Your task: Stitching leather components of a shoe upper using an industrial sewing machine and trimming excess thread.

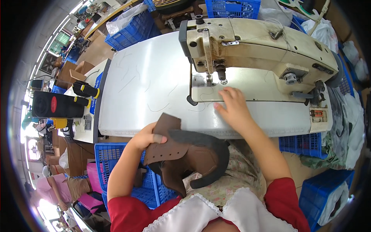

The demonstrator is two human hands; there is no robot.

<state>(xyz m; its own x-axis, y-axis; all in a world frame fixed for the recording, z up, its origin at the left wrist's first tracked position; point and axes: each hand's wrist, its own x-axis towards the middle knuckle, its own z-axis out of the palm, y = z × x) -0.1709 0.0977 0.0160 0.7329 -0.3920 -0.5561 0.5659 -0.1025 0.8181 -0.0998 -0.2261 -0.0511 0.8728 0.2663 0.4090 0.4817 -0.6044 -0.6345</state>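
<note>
Curling, the hole-punched brown shoe upper [176, 150], dark-edged, is gripped by left fingers [164, 139]; right fingers [228, 94] released.

Left hand [147, 137] clasped, right hand [234, 107] outstretched

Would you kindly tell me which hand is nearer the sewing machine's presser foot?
Right. In the picture, the right hand is lower right of the presser foot; the left hand is farther, lower left, holding a brown piece.
</note>
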